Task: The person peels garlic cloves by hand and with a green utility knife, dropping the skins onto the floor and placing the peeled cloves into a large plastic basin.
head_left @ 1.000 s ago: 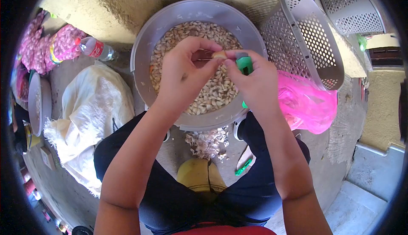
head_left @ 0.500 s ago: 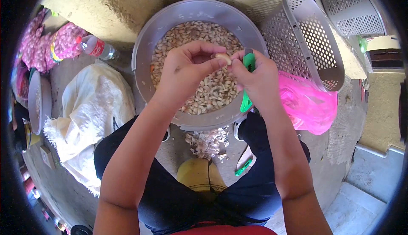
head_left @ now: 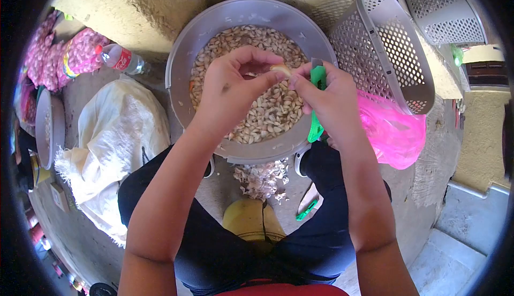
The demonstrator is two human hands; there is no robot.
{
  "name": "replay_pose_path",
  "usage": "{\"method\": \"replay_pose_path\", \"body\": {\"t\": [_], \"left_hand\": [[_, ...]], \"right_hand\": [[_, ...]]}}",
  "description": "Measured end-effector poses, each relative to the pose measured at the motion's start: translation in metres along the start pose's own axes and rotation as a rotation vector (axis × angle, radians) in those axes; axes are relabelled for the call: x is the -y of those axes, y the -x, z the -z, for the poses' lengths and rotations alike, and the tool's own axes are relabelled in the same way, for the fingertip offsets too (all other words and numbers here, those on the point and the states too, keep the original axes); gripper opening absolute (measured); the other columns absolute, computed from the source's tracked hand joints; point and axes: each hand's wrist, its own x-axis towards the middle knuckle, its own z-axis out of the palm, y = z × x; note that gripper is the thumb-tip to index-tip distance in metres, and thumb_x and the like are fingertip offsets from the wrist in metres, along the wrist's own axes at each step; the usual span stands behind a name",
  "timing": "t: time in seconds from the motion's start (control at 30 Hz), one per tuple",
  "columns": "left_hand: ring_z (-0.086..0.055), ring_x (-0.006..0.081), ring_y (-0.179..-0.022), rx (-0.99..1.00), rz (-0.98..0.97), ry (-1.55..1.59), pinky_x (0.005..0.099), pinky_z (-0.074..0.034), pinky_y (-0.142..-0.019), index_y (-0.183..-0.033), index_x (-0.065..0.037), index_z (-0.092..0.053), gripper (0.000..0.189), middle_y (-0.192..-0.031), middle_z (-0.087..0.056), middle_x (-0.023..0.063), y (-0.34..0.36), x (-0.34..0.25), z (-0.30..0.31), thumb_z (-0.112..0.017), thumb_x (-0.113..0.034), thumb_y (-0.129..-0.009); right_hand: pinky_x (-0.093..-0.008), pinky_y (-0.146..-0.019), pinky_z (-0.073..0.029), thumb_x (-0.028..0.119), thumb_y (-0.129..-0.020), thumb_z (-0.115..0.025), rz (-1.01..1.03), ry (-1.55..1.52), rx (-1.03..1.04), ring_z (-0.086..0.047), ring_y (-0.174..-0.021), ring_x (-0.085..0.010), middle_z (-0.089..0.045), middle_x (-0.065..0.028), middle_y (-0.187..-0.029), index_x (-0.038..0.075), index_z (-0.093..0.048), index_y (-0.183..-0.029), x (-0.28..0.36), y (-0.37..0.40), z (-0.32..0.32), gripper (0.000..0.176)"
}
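Observation:
Over a large grey tub (head_left: 182, 44), both my hands meet. My left hand (head_left: 235, 84) is closed, pinching a garlic clove (head_left: 280, 69) between thumb and fingertips. My right hand (head_left: 329, 92) grips a green box cutter (head_left: 318, 81), its blade end pointing away from me. The thumb and fingertip of that hand also touch the clove's near end. Many garlic cloves (head_left: 267, 116) lie in the tub in what looks like water. On the ground before the tub is a heap of peels (head_left: 261, 178). Another green cutter (head_left: 307, 210) lies beside my right leg.
A perforated grey basket (head_left: 364, 49) and a pink plastic bag (head_left: 393, 135) stand right of the tub. To the left are a white sack (head_left: 118, 124), a cola bottle (head_left: 123, 59), net bags of garlic (head_left: 85, 49) and another basin (head_left: 44, 130). A wall rises behind.
My right hand and the box cutter have shifted slightly right, away from my left hand. My left hand stays almost in place with the clove, which is turned a little.

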Motion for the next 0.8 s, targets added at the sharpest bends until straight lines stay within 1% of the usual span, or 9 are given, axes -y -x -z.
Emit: {"method": "replay_pose_path", "body": {"t": [0.1,0.2,0.3,0.4,0.5,0.6,0.7,0.8], "left_hand": [[-0.057,0.0116,-0.079,0.085,0.082,0.007,0.0236,-0.046,-0.074,-0.094,0.001,-0.058,0.022,-0.086,-0.061,0.0078,0.0,-0.002,0.004,-0.064,-0.003,-0.074],[-0.058,0.0128,-0.08,0.123,0.202,0.145,0.0247,-0.046,-0.075,-0.096,0.001,-0.057,0.024,-0.087,-0.061,0.0087,-0.001,0.0,0.004,-0.064,-0.005,-0.074],[-0.058,0.0146,-0.082,0.17,0.241,0.27,0.0264,-0.046,-0.076,-0.098,0.002,-0.057,0.025,-0.089,-0.061,0.0101,0.0,0.005,0.003,-0.064,-0.006,-0.075],[-0.059,0.0165,-0.083,0.16,0.311,0.371,0.029,-0.047,-0.078,-0.099,0.002,-0.056,0.026,-0.091,-0.061,0.011,0.0,0.008,0.002,-0.063,-0.007,-0.076],[-0.059,0.0169,-0.084,0.198,0.357,0.491,0.0299,-0.047,-0.08,-0.101,0.002,-0.055,0.026,-0.092,-0.06,0.0113,0.0,0.013,0.0,-0.061,-0.007,-0.078],[-0.059,0.0164,-0.084,0.165,0.407,0.594,0.029,-0.047,-0.08,-0.102,0.002,-0.054,0.025,-0.093,-0.06,0.011,0.002,0.01,0.0,-0.059,-0.007,-0.079],[-0.058,0.0159,-0.084,0.103,0.41,0.583,0.0282,-0.048,-0.079,-0.102,0.002,-0.053,0.024,-0.094,-0.059,0.0103,0.0,0.008,0.003,-0.058,-0.007,-0.08],[-0.058,0.0157,-0.084,0.101,0.371,0.551,0.0277,-0.048,-0.079,-0.101,0.002,-0.053,0.024,-0.094,-0.058,0.0097,-0.002,0.008,0.007,-0.058,-0.007,-0.079]], "right_hand": [[-0.0228,-0.042,-0.041,0.016,-0.075,-0.062,0.01,0.04,0.023,-0.05,-0.047,-0.0069,-0.054,-0.0017,-0.058,0.002,-0.058,-0.079,-0.002,0.0,0.002,0.015],[-0.0233,-0.042,-0.041,0.015,-0.075,-0.061,-0.006,0.001,0.049,-0.05,-0.046,-0.007,-0.054,-0.0019,-0.057,0.002,-0.057,-0.077,-0.003,0.002,0.004,0.014],[-0.0234,-0.042,-0.041,0.014,-0.074,-0.061,-0.024,0.007,0.042,-0.05,-0.046,-0.0071,-0.054,-0.0018,-0.058,0.002,-0.057,-0.076,-0.003,0.004,0.005,0.013],[-0.0234,-0.042,-0.04,0.014,-0.074,-0.061,-0.036,-0.001,0.023,-0.05,-0.046,-0.0072,-0.054,-0.002,-0.058,0.002,-0.056,-0.076,-0.005,0.004,0.004,0.013],[-0.0225,-0.041,-0.04,0.014,-0.074,-0.061,-0.053,0.029,0.012,-0.05,-0.047,-0.0071,-0.054,-0.0019,-0.058,0.002,-0.056,-0.075,-0.003,0.003,0.003,0.014],[-0.0214,-0.041,-0.041,0.015,-0.074,-0.062,-0.066,-0.044,0.012,-0.05,-0.047,-0.0074,-0.055,-0.0021,-0.06,0.002,-0.057,-0.078,-0.002,0.003,0.002,0.014],[-0.0207,-0.042,-0.041,0.016,-0.076,-0.062,-0.093,-0.204,0.026,-0.05,-0.049,-0.0063,-0.055,-0.0016,-0.062,0.003,-0.06,-0.083,-0.001,0.001,0.004,0.015],[-0.0199,-0.043,-0.041,0.016,-0.076,-0.063,0.01,-0.177,-0.008,-0.049,-0.049,-0.0048,-0.056,-0.001,-0.063,0.004,-0.061,-0.089,0.005,0.004,0.0,0.018]]}}
